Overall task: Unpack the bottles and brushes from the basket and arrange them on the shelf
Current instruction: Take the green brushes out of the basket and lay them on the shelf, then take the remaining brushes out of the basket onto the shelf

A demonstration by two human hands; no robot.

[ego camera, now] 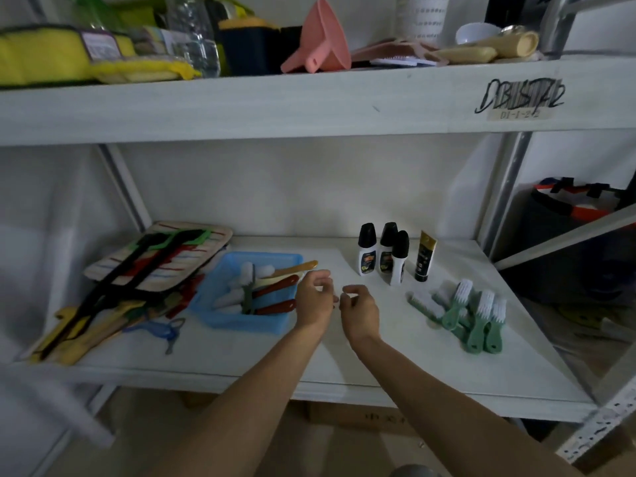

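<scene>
A blue plastic basket [220, 284] sits on the white shelf [309, 359], left of centre, holding several brushes with white bristles and red, green and yellow handles [272, 290]. Three white bottles with black caps [383, 256] and a black-and-gold tube [425, 258] stand upright at the back right. Several green brushes with white bristles [471, 315] lie in a row on the right. My left hand [315, 297] hovers just right of the basket, fingers loosely curled and empty. My right hand [358, 309] is close beside it, also empty.
Striped mats, black straps and yellow tools [137, 266] are piled at the shelf's left end, with a blue peeler [161, 330] in front. The upper shelf [309, 101] carries a pink funnel [320, 43], sponges and bottles. A metal upright [509, 187] bounds the right side.
</scene>
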